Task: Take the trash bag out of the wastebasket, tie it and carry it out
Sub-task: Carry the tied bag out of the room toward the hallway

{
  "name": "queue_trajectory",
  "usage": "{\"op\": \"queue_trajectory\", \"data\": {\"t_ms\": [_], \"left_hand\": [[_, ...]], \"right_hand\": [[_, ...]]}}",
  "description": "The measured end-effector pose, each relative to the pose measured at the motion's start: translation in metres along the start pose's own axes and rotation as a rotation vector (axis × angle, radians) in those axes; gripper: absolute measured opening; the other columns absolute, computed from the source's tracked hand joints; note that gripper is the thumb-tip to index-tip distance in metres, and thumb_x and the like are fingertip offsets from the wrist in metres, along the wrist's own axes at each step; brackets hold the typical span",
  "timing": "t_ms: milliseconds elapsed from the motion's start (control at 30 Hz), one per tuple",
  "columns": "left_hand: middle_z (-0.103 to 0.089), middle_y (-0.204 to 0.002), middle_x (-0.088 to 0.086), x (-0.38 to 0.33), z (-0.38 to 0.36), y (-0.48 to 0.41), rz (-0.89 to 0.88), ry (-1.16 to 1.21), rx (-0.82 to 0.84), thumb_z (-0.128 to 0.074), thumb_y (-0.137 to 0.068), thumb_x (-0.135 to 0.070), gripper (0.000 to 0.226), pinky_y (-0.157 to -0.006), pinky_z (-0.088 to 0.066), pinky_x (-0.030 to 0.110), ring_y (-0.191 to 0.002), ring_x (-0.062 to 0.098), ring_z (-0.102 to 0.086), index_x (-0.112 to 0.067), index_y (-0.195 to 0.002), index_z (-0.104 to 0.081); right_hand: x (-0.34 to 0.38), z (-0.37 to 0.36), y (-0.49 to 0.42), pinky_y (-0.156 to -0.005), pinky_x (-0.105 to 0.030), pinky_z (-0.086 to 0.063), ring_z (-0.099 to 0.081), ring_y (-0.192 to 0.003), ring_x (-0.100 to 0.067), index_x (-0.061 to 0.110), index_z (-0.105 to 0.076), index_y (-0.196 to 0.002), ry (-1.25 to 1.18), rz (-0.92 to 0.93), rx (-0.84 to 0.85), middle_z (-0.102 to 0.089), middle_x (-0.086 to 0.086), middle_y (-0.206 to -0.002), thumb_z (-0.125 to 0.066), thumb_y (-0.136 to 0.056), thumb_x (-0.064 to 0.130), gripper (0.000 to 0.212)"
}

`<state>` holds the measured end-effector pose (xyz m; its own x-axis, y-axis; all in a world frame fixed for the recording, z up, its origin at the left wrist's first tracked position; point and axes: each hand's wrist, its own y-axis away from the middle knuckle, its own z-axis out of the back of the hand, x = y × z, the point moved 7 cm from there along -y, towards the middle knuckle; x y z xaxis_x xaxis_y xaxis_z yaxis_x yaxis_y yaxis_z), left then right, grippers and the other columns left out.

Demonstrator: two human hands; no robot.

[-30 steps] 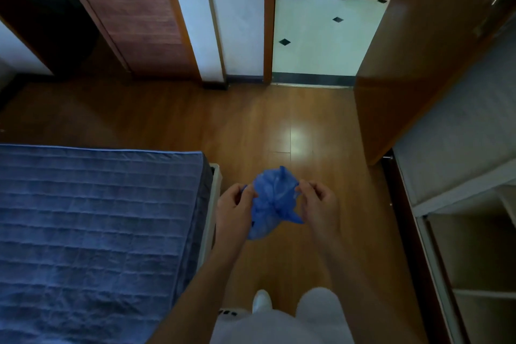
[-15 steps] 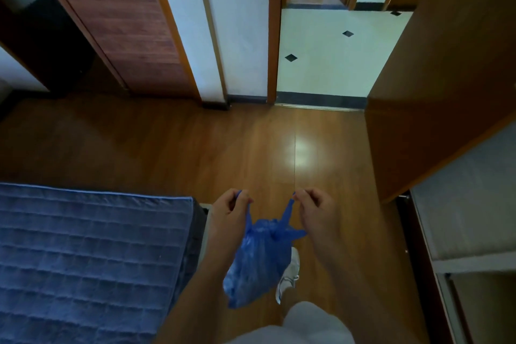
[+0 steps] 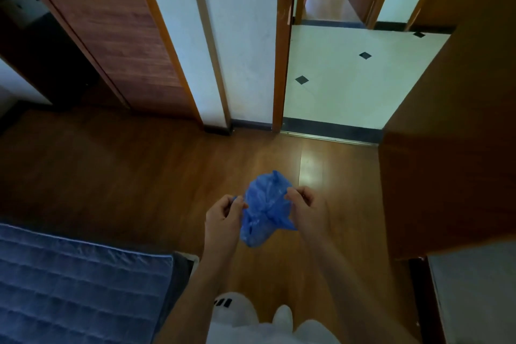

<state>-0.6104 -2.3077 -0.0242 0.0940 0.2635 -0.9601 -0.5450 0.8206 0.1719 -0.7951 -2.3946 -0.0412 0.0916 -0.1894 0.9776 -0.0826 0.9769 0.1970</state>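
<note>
A small blue plastic trash bag (image 3: pixel 264 208) hangs in the air between my two hands, above the wooden floor. My left hand (image 3: pixel 223 216) pinches one end of its top on the left side. On the right, my right hand (image 3: pixel 308 208) pinches the other end. The bag's body is bunched up and swung upward between my hands, with its top twisted. No wastebasket is in view.
A bed with a blue quilted cover (image 3: pixel 78 285) fills the lower left. An open doorway (image 3: pixel 335 120) to a white tiled floor lies ahead. A brown wooden door (image 3: pixel 452 134) stands open on the right, with a white shelf unit (image 3: pixel 474 296) below it.
The bag hung down below my hands half a second ago; it has now swung up between them. I have moved closer to the doorway.
</note>
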Motion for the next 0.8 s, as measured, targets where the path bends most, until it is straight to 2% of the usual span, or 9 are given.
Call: {"op": "queue_trajectory", "data": {"t_ms": [67, 133, 233, 333, 400, 600, 800], "left_hand": [[-0.055, -0.064, 0.010, -0.005, -0.005, -0.024, 0.001, 0.021, 0.002, -0.055, -0.097, -0.018, 0.026, -0.056, -0.041, 0.036, -0.059, 0.023, -0.049, -0.003, -0.077, -0.063], [-0.055, -0.063, 0.007, -0.008, -0.009, -0.051, 0.004, 0.014, 0.006, -0.054, -0.097, -0.018, 0.025, -0.057, -0.042, 0.036, -0.059, 0.022, -0.049, -0.009, -0.076, -0.064], [-0.052, -0.054, -0.006, -0.010, -0.013, -0.098, 0.012, 0.007, 0.008, -0.054, -0.098, -0.021, 0.028, -0.052, -0.039, 0.028, -0.053, 0.012, -0.046, -0.017, -0.072, -0.065], [-0.053, -0.054, -0.008, -0.008, -0.015, -0.147, 0.026, -0.004, 0.023, -0.055, -0.097, -0.024, 0.032, -0.049, -0.038, 0.021, -0.051, 0.008, -0.046, -0.024, -0.067, -0.063], [-0.054, -0.055, -0.007, -0.008, -0.015, -0.184, 0.040, 0.010, 0.030, -0.054, -0.098, -0.024, 0.033, -0.052, -0.040, 0.022, -0.053, 0.008, -0.048, -0.023, -0.067, -0.063], [-0.050, -0.050, -0.012, -0.029, -0.015, -0.298, 0.038, 0.014, 0.096, -0.053, -0.099, -0.022, 0.031, -0.048, -0.037, 0.015, -0.047, 0.000, -0.043, -0.017, -0.071, -0.063], [-0.056, -0.054, -0.012, -0.053, -0.021, -0.400, 0.080, 0.021, 0.100, -0.053, -0.099, -0.018, 0.029, -0.048, -0.040, 0.012, -0.051, -0.002, -0.050, -0.018, -0.071, -0.061]], "right_hand": [[0.001, -0.004, -0.025, -0.046, -0.017, -0.038, -0.046, -0.045, 0.001, 0.015, -0.065, -0.066, -0.014, 0.014, -0.001, -0.054, 0.014, -0.047, -0.061, -0.095, 0.014, 0.029], [0.001, -0.010, -0.050, -0.044, -0.013, -0.037, -0.047, -0.043, 0.002, 0.016, -0.066, -0.066, -0.029, 0.024, -0.003, -0.055, 0.015, -0.046, -0.061, -0.095, 0.012, 0.029], [-0.001, -0.023, -0.090, -0.043, -0.012, -0.038, -0.048, -0.043, 0.003, 0.025, -0.068, -0.063, -0.021, 0.009, -0.020, -0.057, 0.014, -0.048, -0.062, -0.094, 0.015, 0.033], [-0.001, -0.044, -0.133, -0.042, -0.013, -0.035, -0.045, -0.040, 0.002, 0.031, -0.068, -0.059, 0.006, -0.027, -0.009, -0.053, 0.014, -0.044, -0.063, -0.094, 0.017, 0.038], [0.003, -0.061, -0.165, -0.041, -0.015, -0.034, -0.042, -0.040, 0.001, 0.033, -0.067, -0.059, 0.039, -0.054, 0.001, -0.050, 0.014, -0.043, -0.063, -0.093, 0.021, 0.037], [0.029, -0.106, -0.264, -0.041, -0.014, -0.038, -0.047, -0.042, 0.002, 0.031, -0.069, -0.063, 0.071, -0.083, -0.049, -0.054, 0.013, -0.046, -0.064, -0.092, 0.026, 0.029], [0.053, -0.141, -0.345, -0.043, -0.010, -0.042, -0.056, -0.047, 0.004, 0.022, -0.068, -0.069, 0.020, -0.060, -0.087, -0.062, 0.013, -0.051, -0.061, -0.096, 0.016, 0.028]]}}
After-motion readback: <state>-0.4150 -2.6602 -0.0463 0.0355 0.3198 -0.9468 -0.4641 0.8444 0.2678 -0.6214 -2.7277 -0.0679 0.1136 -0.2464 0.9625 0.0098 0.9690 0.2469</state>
